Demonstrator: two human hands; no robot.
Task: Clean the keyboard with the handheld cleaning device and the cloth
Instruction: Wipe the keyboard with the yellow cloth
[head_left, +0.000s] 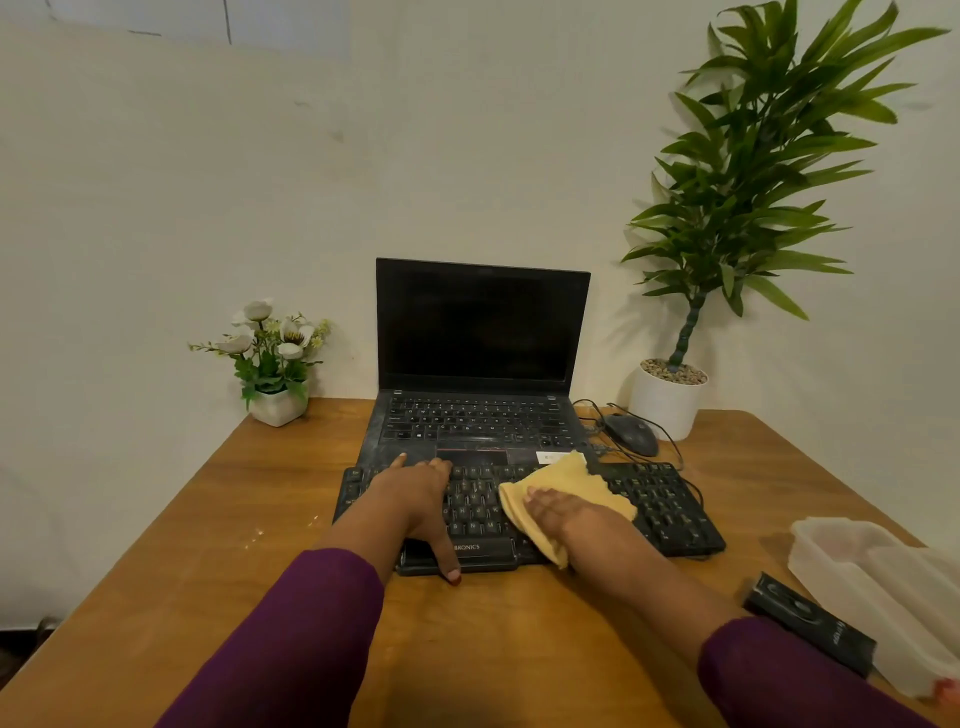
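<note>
Keyboard (660, 499): black, flat on tabletop (249, 519), directly in front of open laptop (478, 332) (screen dark); far edge touching or just beside laptop's front edge, cannot tell which.

Left hand (415, 493): released, palm down on left part of keyboard, fingers straight and spread, index tip toward laptop, thumb tip past near edge.

Right hand (558, 512): released, laid flat, pressing cloth (571, 486) onto middle of keyboard; fingers straight on top of the fabric.

Cloth: yellow, crumpled, covering middle keys; far corner reaching laptop's front edge, one fold hanging past keyboard's near edge under the wrist.

Device (810, 623): black, oblong, lying on tabletop at right, well apart from keyboard, just beside a translucent container (852, 561); untouched.

Mouse (631, 434): right of laptop, behind keyboard's right end, cable looped beside it.

Far corners of tabletop: flowers (275, 353) in white pot at left, plant (753, 156) in white pot at right.

Sleeves (291, 639): purple, on both forearms
</note>
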